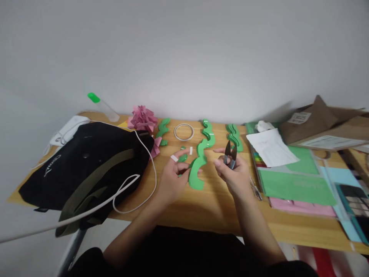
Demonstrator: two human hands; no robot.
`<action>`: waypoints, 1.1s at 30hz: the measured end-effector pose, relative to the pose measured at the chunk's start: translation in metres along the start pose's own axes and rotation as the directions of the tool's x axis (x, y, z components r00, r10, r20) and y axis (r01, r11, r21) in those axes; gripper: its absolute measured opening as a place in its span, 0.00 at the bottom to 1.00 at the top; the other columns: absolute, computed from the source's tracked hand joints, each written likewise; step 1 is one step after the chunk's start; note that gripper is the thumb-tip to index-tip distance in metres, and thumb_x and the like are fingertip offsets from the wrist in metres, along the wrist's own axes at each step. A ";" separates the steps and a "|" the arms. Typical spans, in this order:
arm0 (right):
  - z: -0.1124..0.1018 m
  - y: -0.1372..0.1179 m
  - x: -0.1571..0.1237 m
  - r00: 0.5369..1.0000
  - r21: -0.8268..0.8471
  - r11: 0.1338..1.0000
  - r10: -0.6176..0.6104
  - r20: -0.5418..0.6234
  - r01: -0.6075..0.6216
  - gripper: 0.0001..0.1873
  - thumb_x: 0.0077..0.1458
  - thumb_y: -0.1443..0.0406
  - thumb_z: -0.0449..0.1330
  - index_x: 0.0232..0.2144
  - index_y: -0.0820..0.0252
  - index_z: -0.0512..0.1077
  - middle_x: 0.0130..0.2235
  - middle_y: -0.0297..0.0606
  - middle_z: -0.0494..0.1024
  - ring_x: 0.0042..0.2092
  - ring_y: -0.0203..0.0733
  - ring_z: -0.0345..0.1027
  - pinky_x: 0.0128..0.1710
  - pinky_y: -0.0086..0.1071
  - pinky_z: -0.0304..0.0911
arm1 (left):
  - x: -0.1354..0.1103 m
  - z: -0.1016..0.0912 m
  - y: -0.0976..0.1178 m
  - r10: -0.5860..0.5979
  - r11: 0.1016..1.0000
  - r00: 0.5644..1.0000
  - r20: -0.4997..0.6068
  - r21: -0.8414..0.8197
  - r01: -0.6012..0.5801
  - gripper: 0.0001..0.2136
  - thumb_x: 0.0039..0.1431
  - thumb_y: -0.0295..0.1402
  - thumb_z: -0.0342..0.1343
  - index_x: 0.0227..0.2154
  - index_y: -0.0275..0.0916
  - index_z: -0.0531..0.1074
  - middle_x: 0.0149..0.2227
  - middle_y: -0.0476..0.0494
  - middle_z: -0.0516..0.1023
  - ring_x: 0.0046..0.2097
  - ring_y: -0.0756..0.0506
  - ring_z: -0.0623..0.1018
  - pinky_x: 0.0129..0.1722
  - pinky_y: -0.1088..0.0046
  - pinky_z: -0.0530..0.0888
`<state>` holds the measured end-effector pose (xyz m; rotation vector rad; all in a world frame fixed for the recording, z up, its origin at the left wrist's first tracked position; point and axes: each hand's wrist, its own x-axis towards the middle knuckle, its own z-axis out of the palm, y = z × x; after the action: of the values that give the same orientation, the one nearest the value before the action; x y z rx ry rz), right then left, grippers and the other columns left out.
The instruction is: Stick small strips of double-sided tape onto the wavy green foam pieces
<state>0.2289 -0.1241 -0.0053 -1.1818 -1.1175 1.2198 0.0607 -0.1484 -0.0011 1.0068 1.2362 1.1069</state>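
Note:
My left hand [173, 175] pinches the lower part of a wavy green paper strip [198, 163] that lies on the wooden table [207, 204]; a small white piece of tape sticks to one fingertip. My right hand [232, 173] is closed around small thread snips [230, 154], blades pointing up and away. A small green cutout [182, 157] with a white tape piece lies just beyond my left fingers.
A black bag [86, 165] and white cable [135, 184] fill the left side. A pink paper flower [142, 119], a tape ring [183, 132] and more green wavy strips [235, 136] lie at the back. Coloured paper sheets [294, 184] and cardboard boxes [323, 123] sit right.

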 end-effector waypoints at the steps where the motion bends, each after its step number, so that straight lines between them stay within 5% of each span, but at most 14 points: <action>1: 0.002 0.002 0.000 0.998 0.007 0.999 0.049 -0.037 -0.049 0.20 0.44 0.51 0.68 0.34 0.58 0.74 0.15 0.23 0.62 0.15 0.28 0.50 0.13 0.25 0.43 | -0.001 -0.001 -0.002 0.078 0.990 0.996 -0.049 0.123 -0.072 0.23 0.53 0.33 0.59 0.52 0.39 0.65 0.27 0.49 0.80 0.32 0.43 0.81 0.32 0.69 0.75; 6: 0.017 0.018 -0.001 0.951 0.060 0.952 0.305 -0.058 -0.301 0.30 0.42 0.38 0.60 0.27 0.60 0.69 0.18 0.33 0.74 0.09 0.29 0.51 0.08 0.27 0.40 | 0.001 -0.005 -0.008 0.437 0.728 0.899 -0.042 0.603 -0.326 0.19 0.57 0.32 0.57 0.52 0.42 0.70 0.42 0.40 0.81 0.41 0.42 0.81 0.40 0.68 0.73; 10: 0.024 0.029 -0.006 0.912 0.200 0.897 0.409 -0.041 -0.393 0.35 0.38 0.34 0.57 0.25 0.61 0.69 0.21 0.38 0.76 0.10 0.30 0.55 0.08 0.26 0.39 | 0.005 -0.007 -0.011 0.502 0.605 0.865 -0.004 0.716 -0.348 0.19 0.60 0.34 0.55 0.54 0.39 0.69 0.39 0.38 0.81 0.36 0.42 0.81 0.35 0.71 0.71; 16: 0.033 0.028 -0.019 0.944 0.164 0.940 0.318 -0.094 -0.300 0.28 0.33 0.46 0.69 0.29 0.60 0.71 0.23 0.31 0.74 0.14 0.27 0.52 0.12 0.26 0.44 | 0.005 -0.003 -0.012 0.548 0.404 0.835 0.054 0.857 -0.320 0.19 0.63 0.36 0.51 0.54 0.35 0.69 0.34 0.37 0.81 0.25 0.45 0.76 0.26 0.72 0.65; 21: 0.044 0.031 -0.021 0.936 0.165 0.933 0.338 -0.101 -0.319 0.24 0.36 0.49 0.69 0.21 0.57 0.63 0.17 0.23 0.60 0.16 0.27 0.48 0.14 0.26 0.44 | 0.006 0.002 -0.010 0.485 0.456 0.871 0.074 0.829 -0.324 0.18 0.62 0.35 0.50 0.53 0.34 0.70 0.41 0.33 0.80 0.31 0.43 0.78 0.32 0.71 0.69; 28: 0.040 0.042 -0.013 0.915 0.181 0.931 0.351 -0.198 -0.318 0.26 0.32 0.49 0.70 0.18 0.57 0.60 0.15 0.21 0.57 0.14 0.26 0.47 0.12 0.26 0.43 | 0.025 -0.011 -0.004 0.545 0.342 0.838 0.021 0.907 -0.245 0.20 0.61 0.34 0.52 0.55 0.35 0.66 0.33 0.42 0.81 0.30 0.44 0.79 0.32 0.72 0.70; 33: 0.034 0.042 -0.013 0.921 0.201 0.935 0.332 -0.204 -0.293 0.29 0.32 0.47 0.69 0.14 0.56 0.56 0.11 0.21 0.55 0.12 0.27 0.49 0.12 0.25 0.43 | 0.038 -0.020 0.012 0.412 0.432 0.910 -0.054 0.890 -0.143 0.24 0.59 0.33 0.55 0.58 0.37 0.62 0.30 0.47 0.81 0.30 0.44 0.80 0.33 0.70 0.71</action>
<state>0.1910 -0.1356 -0.0449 -1.3700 -0.6509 1.3449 0.0395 -0.1092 0.0018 1.9676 2.0052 0.8181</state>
